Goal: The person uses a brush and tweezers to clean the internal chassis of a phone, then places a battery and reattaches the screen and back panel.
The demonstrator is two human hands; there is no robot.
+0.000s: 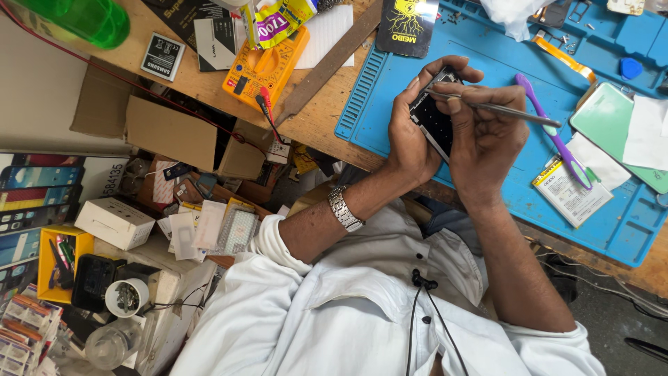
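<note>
left hand clenching opened phone by its edges over blue mat | right hand pinching metal tweezers, tip touching phone | phone looking light, stiff, fragile; gripping edges safest

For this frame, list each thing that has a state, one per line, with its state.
Left hand: gripping the opened phone.
Right hand: pinching thin metal tweezers.
Phone: back off, insides exposed, held above the mat.
Tweezers: tip touching the phone's top edge.
Multimeter: lying flat, probes plugged in.
Battery: loose on the blue mat.
Purple tool: lying unused.
</note>
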